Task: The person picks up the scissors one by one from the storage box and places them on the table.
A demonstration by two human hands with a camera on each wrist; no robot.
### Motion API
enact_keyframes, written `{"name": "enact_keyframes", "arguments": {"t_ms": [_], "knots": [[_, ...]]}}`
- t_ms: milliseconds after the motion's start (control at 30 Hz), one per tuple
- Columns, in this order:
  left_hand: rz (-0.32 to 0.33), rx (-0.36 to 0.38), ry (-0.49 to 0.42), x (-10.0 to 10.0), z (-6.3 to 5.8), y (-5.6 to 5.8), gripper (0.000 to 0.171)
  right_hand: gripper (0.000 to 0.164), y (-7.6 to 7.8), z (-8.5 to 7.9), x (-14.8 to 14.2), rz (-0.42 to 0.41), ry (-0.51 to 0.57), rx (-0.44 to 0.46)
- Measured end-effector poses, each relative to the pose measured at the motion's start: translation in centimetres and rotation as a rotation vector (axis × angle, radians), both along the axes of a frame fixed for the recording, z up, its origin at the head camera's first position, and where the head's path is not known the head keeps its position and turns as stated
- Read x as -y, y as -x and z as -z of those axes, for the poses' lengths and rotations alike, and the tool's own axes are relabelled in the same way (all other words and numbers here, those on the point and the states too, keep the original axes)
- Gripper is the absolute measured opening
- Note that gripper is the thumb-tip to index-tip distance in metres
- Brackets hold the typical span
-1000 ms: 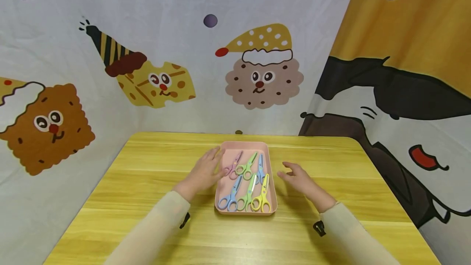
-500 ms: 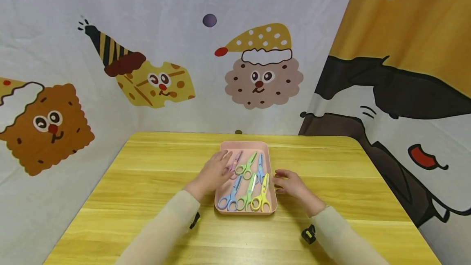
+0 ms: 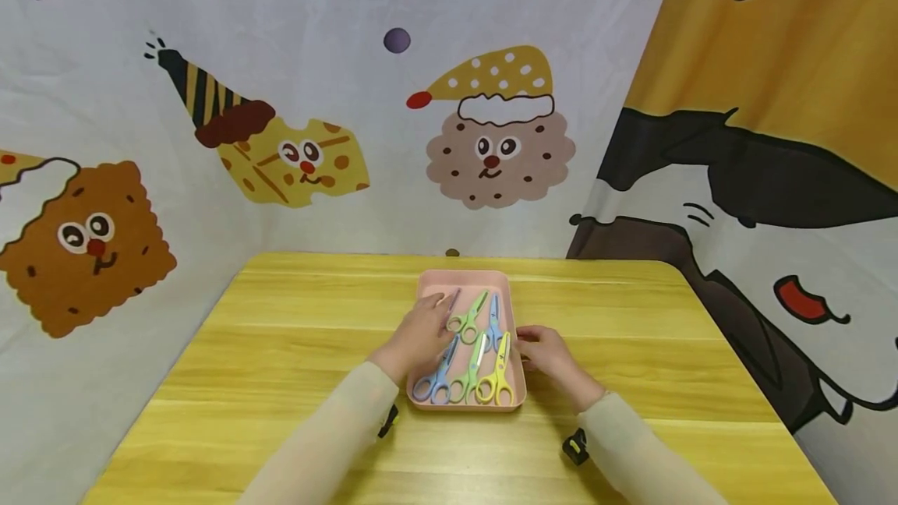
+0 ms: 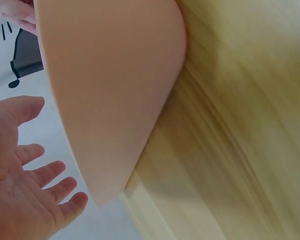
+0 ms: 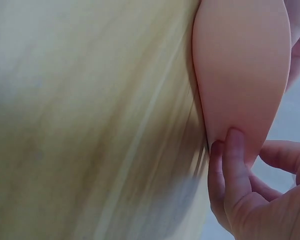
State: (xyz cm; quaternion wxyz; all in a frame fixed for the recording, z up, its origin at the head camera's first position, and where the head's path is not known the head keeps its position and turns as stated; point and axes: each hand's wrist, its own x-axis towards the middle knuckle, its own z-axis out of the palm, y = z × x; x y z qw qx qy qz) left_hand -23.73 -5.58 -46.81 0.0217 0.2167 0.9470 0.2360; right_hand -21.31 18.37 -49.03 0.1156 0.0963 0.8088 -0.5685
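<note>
A pink tray lies on the table with several pairs of scissors in it. Yellow scissors, lower green scissors and lower blue scissors form the near row. Behind them are upper green scissors and upper blue scissors; my left hand mostly hides pink-purple scissors. That left hand reaches over the tray's left side, its fingers spread and holding nothing. At the right wall, my right hand pinches the tray, fingers against the outside and thumb at the rim.
The wooden table extends on both sides of the tray. Behind it hangs a cloth backdrop printed with cartoon figures. Dark wrist devices show below both sleeves, one being the right device.
My left hand has moved right, farther over the tray, covering the pink-purple scissors. My right hand has come left and taken hold of the tray's right wall. The scissors stay in place.
</note>
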Motion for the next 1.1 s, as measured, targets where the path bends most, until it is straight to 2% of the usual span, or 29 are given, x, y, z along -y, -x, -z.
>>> {"name": "enact_keyframes", "arguments": {"t_ms": [233,400,533,867,1100], "knots": [[0.028,0.012,0.03,-1.2,-0.1,0.0,0.066,0.034,0.1,-0.1,0.0,0.012,0.018,0.013],[-0.027,0.116,0.086,-2.3,-0.2,0.1,0.07,0.034,0.0,-0.1,0.0,0.014,0.025,0.027],[-0.08,0.146,0.121,-3.0,0.2,0.4,0.07,0.035,0.0,0.0,0.0,0.008,0.038,0.029],[-0.18,0.17,0.117,-4.2,1.1,0.6,0.072,0.035,-0.2,-0.3,0.1,0.003,0.052,0.026],[-0.182,0.129,0.147,-5.0,1.1,0.5,0.07,0.034,-0.2,-0.4,0.1,0.013,0.044,0.035]]}}
